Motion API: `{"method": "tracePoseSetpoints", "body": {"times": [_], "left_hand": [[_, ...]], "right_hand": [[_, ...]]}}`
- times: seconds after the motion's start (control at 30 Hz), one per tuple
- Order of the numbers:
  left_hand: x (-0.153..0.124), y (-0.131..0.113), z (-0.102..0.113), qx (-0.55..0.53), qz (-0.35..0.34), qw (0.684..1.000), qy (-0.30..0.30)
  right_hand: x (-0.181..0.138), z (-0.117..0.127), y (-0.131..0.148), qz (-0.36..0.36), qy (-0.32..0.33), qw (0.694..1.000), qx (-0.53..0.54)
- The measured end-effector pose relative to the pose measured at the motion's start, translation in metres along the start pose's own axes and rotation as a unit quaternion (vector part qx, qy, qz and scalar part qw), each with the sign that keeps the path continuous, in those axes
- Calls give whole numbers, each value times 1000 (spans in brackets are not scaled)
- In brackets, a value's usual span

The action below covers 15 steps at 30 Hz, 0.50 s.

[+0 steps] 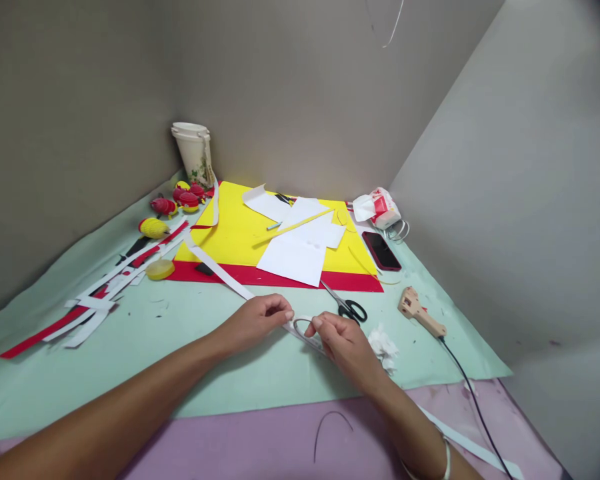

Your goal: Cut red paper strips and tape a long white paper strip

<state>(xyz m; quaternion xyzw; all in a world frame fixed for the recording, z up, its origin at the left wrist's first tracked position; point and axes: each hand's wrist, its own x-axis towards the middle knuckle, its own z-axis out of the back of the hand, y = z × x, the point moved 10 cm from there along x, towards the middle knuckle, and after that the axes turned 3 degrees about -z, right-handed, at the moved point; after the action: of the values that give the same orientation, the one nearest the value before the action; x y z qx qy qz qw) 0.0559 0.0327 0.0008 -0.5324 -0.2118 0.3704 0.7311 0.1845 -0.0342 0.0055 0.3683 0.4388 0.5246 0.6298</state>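
A long white strip (pixel 225 275) runs from the yellow sheet down to my hands. My left hand (pixel 260 321) is closed, its thumb and fingertips pinching the strip. My right hand (pixel 341 341) is closed too, thumb and index finger on a small pale ring-shaped loop (pixel 297 325) that stands over the strip. Whether the loop is part of the strip or a separate piece, I cannot tell. White strip also shows beyond my right forearm. Just behind my right hand lie black-handled scissors (pixel 353 310), and crumpled white tissue (pixel 383 348) sits to its right.
A beige glue gun (pixel 421 312) with a black cord lies right. Behind are a phone (pixel 381 251), a tissue pack (pixel 384 208), white paper (pixel 295 257) on a yellow sheet (pixel 230 220). Strips (pixel 95 303), yellow tape (pixel 160 269), red-and-yellow pieces (pixel 187 197) and a bucket (pixel 193 150) are left.
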Motion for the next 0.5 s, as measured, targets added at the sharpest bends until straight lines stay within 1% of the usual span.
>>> {"method": "tracePoseSetpoints", "body": {"times": [0.2,0.5], "left_hand": [[1,5,0,-18,15,1000,2],[3,4,1,-24,16,1000,-2]], "right_hand": [[0,0,3,3,5,1000,-7],[-1,0,5,4,8,1000,-20]]}}
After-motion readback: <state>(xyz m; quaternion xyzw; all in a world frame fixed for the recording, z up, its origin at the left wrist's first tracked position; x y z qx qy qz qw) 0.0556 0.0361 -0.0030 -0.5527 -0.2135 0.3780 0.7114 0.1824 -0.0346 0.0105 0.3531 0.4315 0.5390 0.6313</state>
